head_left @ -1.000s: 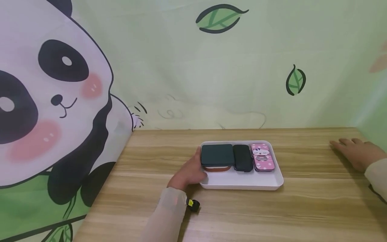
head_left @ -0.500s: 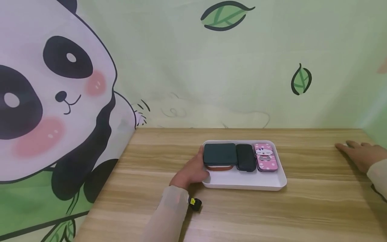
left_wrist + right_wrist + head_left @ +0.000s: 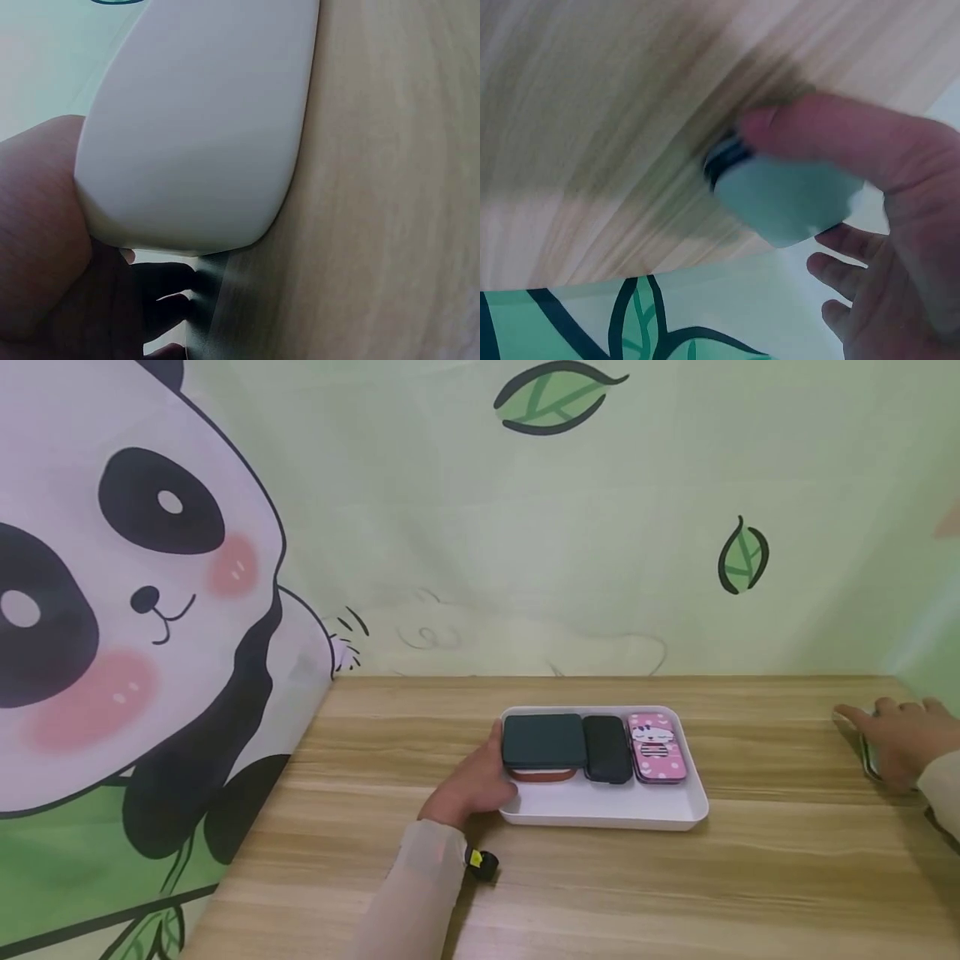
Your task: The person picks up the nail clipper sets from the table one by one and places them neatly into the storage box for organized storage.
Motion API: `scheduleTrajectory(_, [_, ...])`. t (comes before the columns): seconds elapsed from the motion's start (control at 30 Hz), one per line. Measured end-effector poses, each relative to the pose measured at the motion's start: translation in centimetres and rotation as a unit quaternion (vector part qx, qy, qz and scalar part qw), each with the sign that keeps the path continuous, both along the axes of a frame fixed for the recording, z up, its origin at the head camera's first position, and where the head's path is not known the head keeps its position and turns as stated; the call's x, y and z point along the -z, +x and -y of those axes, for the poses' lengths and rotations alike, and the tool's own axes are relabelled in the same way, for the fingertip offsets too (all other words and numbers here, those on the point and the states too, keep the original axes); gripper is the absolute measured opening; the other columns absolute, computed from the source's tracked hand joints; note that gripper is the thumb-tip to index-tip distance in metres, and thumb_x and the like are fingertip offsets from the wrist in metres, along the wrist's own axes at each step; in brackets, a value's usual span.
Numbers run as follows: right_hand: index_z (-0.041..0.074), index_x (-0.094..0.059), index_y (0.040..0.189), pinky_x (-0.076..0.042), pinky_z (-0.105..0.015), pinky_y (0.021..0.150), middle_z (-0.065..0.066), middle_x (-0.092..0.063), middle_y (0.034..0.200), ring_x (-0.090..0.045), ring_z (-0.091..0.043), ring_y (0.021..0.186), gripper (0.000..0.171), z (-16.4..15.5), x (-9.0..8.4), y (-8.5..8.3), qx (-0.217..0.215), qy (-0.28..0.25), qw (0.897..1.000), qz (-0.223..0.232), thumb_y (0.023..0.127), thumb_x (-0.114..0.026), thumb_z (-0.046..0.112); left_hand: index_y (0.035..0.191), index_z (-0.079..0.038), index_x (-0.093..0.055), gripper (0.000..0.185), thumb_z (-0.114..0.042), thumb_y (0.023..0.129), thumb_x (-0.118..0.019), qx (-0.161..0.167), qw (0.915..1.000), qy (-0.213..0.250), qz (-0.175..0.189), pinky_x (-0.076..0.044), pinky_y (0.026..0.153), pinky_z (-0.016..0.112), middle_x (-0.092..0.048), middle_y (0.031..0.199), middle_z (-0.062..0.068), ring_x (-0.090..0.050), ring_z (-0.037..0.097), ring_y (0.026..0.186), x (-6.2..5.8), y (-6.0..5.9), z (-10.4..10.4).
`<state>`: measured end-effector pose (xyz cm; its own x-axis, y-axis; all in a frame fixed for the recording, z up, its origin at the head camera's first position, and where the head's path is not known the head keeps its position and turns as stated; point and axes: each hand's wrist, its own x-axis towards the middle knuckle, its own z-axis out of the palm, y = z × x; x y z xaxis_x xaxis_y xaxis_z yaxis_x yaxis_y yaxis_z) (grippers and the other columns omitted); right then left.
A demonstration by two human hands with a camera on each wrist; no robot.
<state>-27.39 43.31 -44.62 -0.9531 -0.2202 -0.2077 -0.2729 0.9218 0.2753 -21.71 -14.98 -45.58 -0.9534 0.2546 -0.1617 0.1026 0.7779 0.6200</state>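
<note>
A white tray sits mid-table on the wooden table. It holds a dark green case stacked on an orange-brown one, a black case and a pink cartoon tin. My left hand grips the tray's left front corner. In the left wrist view the tray wall lies against my palm, with my fingers curled beneath. At the far right, my right hand pinches a flat pale green case with a dark edge, thumb on top.
A green curtain printed with leaves hangs behind the table, and a large panda print covers the left side. A small black and yellow wrist device sits by my left sleeve. Bare wood stretches in front of the tray.
My right hand, which lay flat on the table, has curled its fingers round the flat pale green case at the right edge. The left hand and tray have stayed put.
</note>
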Motion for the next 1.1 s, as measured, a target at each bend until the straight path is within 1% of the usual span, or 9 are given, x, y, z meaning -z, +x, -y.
scheduleTrajectory(0.07, [-0.008,-0.032,0.141,-0.044,-0.065,0.082,-0.043,-0.047,0.111,-0.057,-0.046,0.083,0.109,0.5,-0.7,0.1,0.015,-0.034,0.999,0.008,0.057,-0.091,0.028,0.161,-0.006,0.001,0.104,-0.006,0.078,-0.063,-0.002,1.0,0.0,0.003,-0.034,0.115,0.04,-0.023,0.165,0.013,-0.046,0.024,0.127,-0.1,0.0,0.1])
scheduleTrajectory(0.13, [-0.012,-0.031,0.137,-0.048,-0.057,0.072,-0.047,-0.042,0.109,-0.056,-0.042,0.077,0.111,0.9,-1.4,0.5,0.031,-0.08,0.996,0.017,0.054,-0.09,0.034,0.161,-0.006,0.0,0.104,-0.006,0.078,-0.063,-0.002,1.0,-0.002,0.001,-0.035,0.114,0.04,-0.025,0.165,0.014,-0.046,0.024,0.127,-0.1,0.0,0.1])
scheduleTrajectory(0.2, [-0.014,-0.029,0.135,-0.048,-0.048,0.061,-0.048,-0.037,0.108,-0.052,-0.037,0.071,0.108,1.4,-2.2,1.0,0.04,-0.125,0.991,0.028,0.057,-0.086,0.034,0.161,-0.006,0.0,0.104,-0.008,0.078,-0.063,-0.001,1.0,-0.008,0.0,-0.035,0.115,0.04,-0.026,0.164,0.014,-0.047,0.024,0.128,0.0,-0.1,0.1])
scheduleTrajectory(0.27, [-0.014,-0.025,0.137,-0.045,-0.041,0.055,-0.048,-0.035,0.106,-0.048,-0.032,0.068,0.106,1.8,-2.7,1.4,0.041,-0.163,0.985,0.038,0.059,-0.082,0.029,0.161,-0.006,0.0,0.104,-0.008,0.078,-0.063,-0.002,0.9999,-0.013,-0.002,-0.035,0.115,0.04,-0.027,0.164,0.015,-0.047,0.024,0.13,0.0,-0.1,0.0])
scheduleTrajectory(0.4, [-0.012,-0.025,0.141,-0.045,-0.038,0.055,-0.045,-0.039,0.107,-0.049,-0.03,0.07,0.106,2.9,-3.1,1.5,0.014,-0.165,0.986,0.026,0.064,-0.081,0.034,0.161,-0.006,0.001,0.104,-0.009,0.078,-0.063,-0.005,0.9998,-0.019,-0.003,-0.035,0.114,0.04,-0.028,0.163,0.015,-0.047,0.024,0.129,0.2,-0.1,0.0])
scheduleTrajectory(0.63, [-0.004,-0.034,0.141,-0.046,-0.041,0.057,-0.041,-0.047,0.114,-0.054,-0.03,0.075,0.102,6.2,-3.9,1.2,-0.041,-0.135,0.99,-0.013,0.069,-0.081,0.051,0.161,-0.007,0.001,0.105,-0.009,0.078,-0.064,-0.005,0.9999,-0.016,-0.004,-0.036,0.112,0.04,-0.027,0.164,0.014,-0.047,0.023,0.127,0.3,-0.2,0.0])
scheduleTrajectory(0.8, [0.001,-0.044,0.14,-0.047,-0.039,0.061,-0.031,-0.054,0.117,-0.056,-0.029,0.084,0.098,9.1,-4.3,1.3,-0.1,-0.147,0.983,-0.044,0.067,-0.083,0.054,0.161,-0.007,0.001,0.104,-0.008,0.079,-0.063,-0.004,0.9999,-0.009,-0.003,-0.034,0.115,0.04,-0.025,0.165,0.013,-0.045,0.023,0.132,0.4,-0.1,0.0])
scheduleTrajectory(0.97, [0.009,-0.043,0.144,-0.051,-0.048,0.077,-0.024,-0.052,0.129,-0.057,-0.031,0.096,0.098,12.8,-4.8,2.0,-0.143,-0.151,0.977,-0.049,0.066,-0.085,0.051,0.161,-0.007,0.002,0.104,-0.009,0.08,-0.063,-0.003,1.0,-0.008,-0.004,-0.034,0.115,0.041,-0.024,0.165,0.013,-0.045,0.023,0.131,0.5,-0.2,0.1])
scheduleTrajectory(1.1, [0.014,-0.039,0.148,-0.049,-0.059,0.091,-0.024,-0.048,0.139,-0.058,-0.039,0.11,0.099,15.3,-5.6,2.6,-0.172,-0.151,0.972,-0.047,0.066,-0.086,0.043,0.161,-0.006,0.002,0.104,-0.01,0.079,-0.063,-0.001,0.9999,-0.01,-0.007,-0.035,0.115,0.04,-0.025,0.165,0.013,-0.046,0.023,0.13,0.6,-0.3,0.1])
